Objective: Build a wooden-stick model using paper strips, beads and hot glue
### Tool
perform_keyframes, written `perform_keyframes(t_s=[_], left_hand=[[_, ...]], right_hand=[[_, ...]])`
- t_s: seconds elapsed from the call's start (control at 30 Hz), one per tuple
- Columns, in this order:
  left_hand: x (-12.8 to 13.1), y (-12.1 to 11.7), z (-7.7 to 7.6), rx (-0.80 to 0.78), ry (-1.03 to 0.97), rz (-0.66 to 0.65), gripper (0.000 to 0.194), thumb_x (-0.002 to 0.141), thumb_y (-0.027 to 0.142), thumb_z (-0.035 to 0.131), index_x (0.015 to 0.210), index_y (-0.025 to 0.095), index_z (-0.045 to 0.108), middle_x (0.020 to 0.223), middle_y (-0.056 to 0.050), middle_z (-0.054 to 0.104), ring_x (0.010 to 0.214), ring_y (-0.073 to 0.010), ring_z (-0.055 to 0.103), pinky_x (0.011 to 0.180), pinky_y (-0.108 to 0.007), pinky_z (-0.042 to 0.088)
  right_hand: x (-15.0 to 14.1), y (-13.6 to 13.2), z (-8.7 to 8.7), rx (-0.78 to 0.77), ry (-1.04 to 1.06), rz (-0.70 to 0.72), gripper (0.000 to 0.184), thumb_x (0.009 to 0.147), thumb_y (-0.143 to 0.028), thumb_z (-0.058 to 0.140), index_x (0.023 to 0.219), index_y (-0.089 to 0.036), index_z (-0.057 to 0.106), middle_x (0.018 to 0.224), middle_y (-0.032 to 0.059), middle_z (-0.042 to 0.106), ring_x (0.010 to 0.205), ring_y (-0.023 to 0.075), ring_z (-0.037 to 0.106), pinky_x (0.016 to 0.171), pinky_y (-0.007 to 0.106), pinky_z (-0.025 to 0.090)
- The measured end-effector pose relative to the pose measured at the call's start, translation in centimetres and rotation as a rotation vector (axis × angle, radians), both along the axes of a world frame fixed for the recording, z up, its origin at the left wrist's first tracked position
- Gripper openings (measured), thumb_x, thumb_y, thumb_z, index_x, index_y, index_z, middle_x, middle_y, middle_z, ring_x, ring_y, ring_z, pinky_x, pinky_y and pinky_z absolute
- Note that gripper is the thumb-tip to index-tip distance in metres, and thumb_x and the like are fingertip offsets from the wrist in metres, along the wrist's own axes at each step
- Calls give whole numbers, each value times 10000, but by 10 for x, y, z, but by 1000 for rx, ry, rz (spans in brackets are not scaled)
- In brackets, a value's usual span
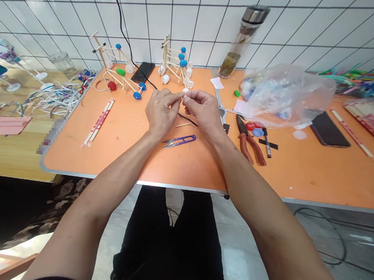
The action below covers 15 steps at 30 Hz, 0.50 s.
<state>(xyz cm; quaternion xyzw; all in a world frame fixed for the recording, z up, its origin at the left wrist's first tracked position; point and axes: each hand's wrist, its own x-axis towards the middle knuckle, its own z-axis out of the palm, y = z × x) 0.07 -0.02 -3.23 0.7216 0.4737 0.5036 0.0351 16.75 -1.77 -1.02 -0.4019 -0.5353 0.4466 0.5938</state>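
Note:
Both my hands meet above the middle of the orange table [134, 153]. My left hand [160, 111] is closed in a pinch on a thin wooden stick whose tip reaches my right hand. My right hand [202, 109] is closed on a small white cap [186, 97] held between thumb and fingers. A loose wooden stick [184, 124] and purple thread snips [178, 141] lie on the table just below my hands. Two stick-and-cap models [123, 72] [176, 66] stand behind my hands.
Red-handled pliers [250, 143] and a small black tool lie right of my hands. A crumpled clear plastic bag [286, 94], a glass bottle [241, 43], two dark phones [329, 129] [142, 72], wrapped chopsticks [98, 122] and a black cable are on the table. A wooden table with cords stands left.

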Motion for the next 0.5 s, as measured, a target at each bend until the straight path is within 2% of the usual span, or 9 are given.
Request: perform_keyframes(t_s=[0.2,0.37,0.5], left_hand=[[3,-1,-1,-11,-66,-31,232,1163,456,742,1139,328,935,988,-56,799,1056,-286,724,1018,-443,565],[4,-5,3,-42,-161,-100,113,1101,387,836,1061,308,908,964,-53,805,1065,-282,742,1027,-427,565],[10,-11,11,-133,-260,-156,64,1035,335,897,1075,291,874,974,-40,818,1042,-262,764,945,-375,578]], right_hand=[[0,0,-1,30,-3,-11,338,974,-425,993,857,-226,746,787,-20,699,633,103,542,597,251,506],[-1,-2,3,25,-17,-37,280,985,-353,958,851,-232,743,767,-26,684,632,103,536,597,243,500],[0,0,4,27,-21,-54,269,968,-324,956,836,-233,740,718,-41,637,645,108,544,626,246,519]])
